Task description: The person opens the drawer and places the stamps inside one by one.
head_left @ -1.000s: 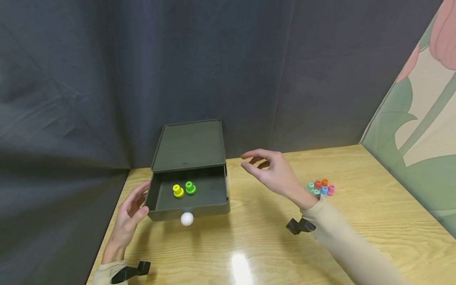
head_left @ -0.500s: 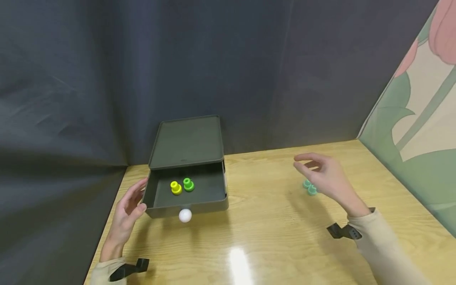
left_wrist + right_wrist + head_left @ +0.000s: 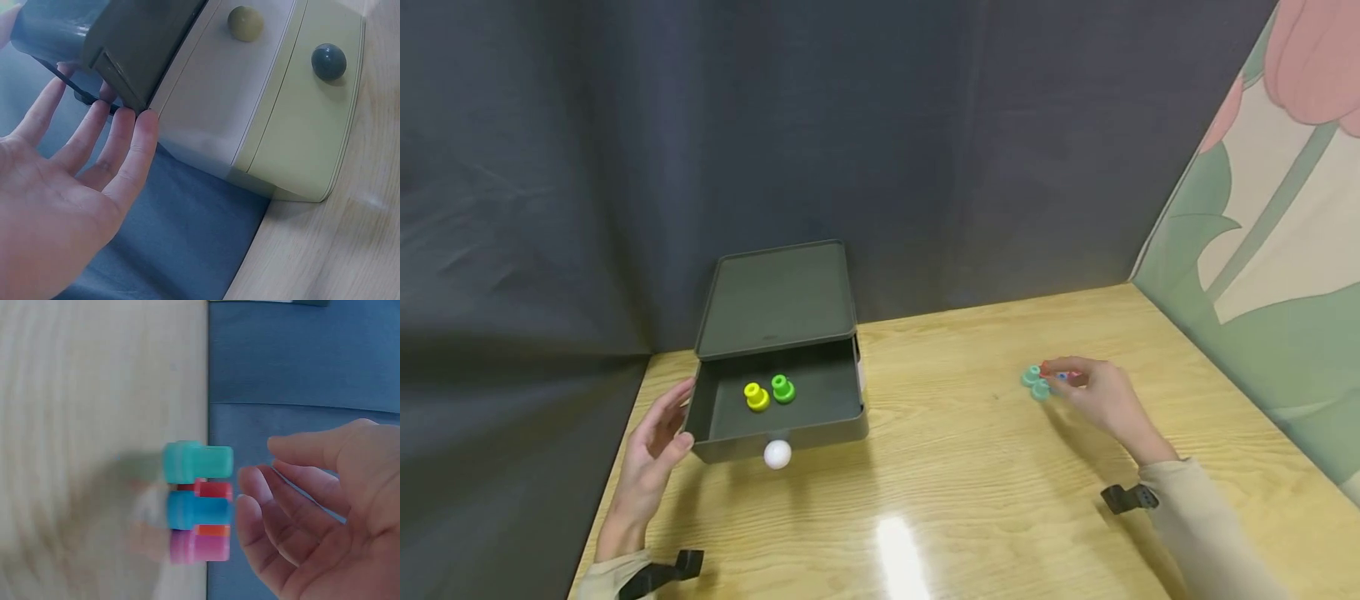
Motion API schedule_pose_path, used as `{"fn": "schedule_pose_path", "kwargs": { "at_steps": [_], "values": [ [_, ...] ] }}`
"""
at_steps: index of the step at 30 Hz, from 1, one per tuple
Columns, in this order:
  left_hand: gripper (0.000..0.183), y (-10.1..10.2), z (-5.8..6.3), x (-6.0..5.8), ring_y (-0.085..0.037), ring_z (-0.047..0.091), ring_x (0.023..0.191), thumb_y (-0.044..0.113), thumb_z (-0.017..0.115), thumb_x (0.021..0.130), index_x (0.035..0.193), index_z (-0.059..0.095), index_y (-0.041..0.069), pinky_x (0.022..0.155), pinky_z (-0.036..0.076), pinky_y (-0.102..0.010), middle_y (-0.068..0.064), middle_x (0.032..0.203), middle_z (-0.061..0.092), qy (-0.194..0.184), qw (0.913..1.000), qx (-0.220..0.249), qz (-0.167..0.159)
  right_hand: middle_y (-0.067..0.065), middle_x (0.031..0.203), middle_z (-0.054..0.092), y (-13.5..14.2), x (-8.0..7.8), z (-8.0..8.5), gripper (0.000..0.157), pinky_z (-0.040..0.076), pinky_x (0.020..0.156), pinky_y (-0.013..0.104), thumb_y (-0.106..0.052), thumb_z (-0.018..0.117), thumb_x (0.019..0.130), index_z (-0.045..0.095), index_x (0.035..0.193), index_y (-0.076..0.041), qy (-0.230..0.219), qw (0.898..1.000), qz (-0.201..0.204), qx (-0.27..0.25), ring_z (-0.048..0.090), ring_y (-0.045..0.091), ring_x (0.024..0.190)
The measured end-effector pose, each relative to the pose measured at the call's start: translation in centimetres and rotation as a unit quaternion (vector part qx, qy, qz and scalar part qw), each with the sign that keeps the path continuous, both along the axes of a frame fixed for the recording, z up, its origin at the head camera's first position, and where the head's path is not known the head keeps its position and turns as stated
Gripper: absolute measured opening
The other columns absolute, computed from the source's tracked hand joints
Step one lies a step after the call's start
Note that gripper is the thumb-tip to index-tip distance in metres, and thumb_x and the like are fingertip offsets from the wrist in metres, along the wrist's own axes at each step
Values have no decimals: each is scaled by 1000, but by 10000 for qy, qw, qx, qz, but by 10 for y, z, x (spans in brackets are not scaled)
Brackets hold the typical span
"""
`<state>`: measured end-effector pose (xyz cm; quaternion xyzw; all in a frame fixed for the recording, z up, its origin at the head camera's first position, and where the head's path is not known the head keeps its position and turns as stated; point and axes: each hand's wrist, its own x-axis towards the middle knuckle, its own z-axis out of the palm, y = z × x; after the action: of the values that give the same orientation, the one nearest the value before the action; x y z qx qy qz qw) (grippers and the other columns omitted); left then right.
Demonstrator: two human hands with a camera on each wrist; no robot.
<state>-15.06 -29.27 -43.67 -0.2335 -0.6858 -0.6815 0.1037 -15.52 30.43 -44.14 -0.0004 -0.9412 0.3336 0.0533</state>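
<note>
My left hand (image 3: 651, 454) rests at the left side of a grey pulled-out drawer (image 3: 820, 433), thumb at its front corner. In the left wrist view its fairly straight fingers (image 3: 128, 150) touch the dark drawer's edge. Inside the drawer stand a yellow peg (image 3: 757, 397) and a green peg (image 3: 783, 389), each with a wide round base. My right hand (image 3: 1101, 396) is low at the group of pegs on the table, overlapping it in the head view. From the right wrist, loosely bent fingers stand just apart from a teal peg (image 3: 200, 462), a blue peg (image 3: 200, 510) and a pink peg (image 3: 200, 546).
The drawer's white knob (image 3: 777, 454) sticks out in front. Below it, a white drawer (image 3: 212, 81) and a yellow-green drawer (image 3: 306, 125) are closed. A dark curtain (image 3: 910, 167) hangs behind the wooden table (image 3: 955, 467); a flowered panel (image 3: 1285, 242) stands at right.
My right hand has gone from beside the drawer unit rightward, then down to the group of pegs. The left hand stays at the drawer. The head view has shifted slightly to the right.
</note>
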Motion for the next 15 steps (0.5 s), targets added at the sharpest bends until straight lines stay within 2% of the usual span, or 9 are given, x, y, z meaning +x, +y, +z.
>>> {"fn": "schedule_pose_path", "kwargs": {
  "at_steps": [3, 6, 10, 15],
  "values": [
    [64, 1, -1, -1, -6, 46, 145, -15, 47, 95, 158, 45, -2, 116, 31, -19, 5, 158, 54, 17, 10000, 13, -15, 30, 143, 64, 1, 0, -10, 31, 53, 65, 25, -19, 72, 102, 75, 128, -2, 20, 10000, 61, -50, 73, 43, 107],
    [64, 1, -2, -1, -6, 47, 144, -15, 47, 95, 157, 45, -3, 116, 32, -19, 5, 157, 55, 80, 10000, 32, -39, 30, 134, 69, 2, -1, -18, 32, 53, 66, 26, -18, 72, 102, 74, 128, 0, 10, 9999, 88, 72, 74, 42, 104],
    [64, 1, -3, -2, -7, 49, 143, -15, 48, 94, 157, 46, -3, 115, 33, -19, 5, 157, 55, 151, 9999, 34, -41, 27, 119, 76, 3, -2, -26, 34, 56, 71, 35, -20, 75, 100, 74, 128, -1, -128, 9997, 91, 167, 73, 41, 102],
    [64, 1, -3, -3, -7, 48, 143, -14, 47, 95, 158, 45, -2, 115, 33, -20, 5, 157, 55, 148, 9999, 42, -50, 26, 118, 76, 3, -2, -34, 38, 62, 79, 49, -25, 77, 99, 74, 128, 0, -121, 9998, 135, 89, 74, 41, 102]
  ]
}}
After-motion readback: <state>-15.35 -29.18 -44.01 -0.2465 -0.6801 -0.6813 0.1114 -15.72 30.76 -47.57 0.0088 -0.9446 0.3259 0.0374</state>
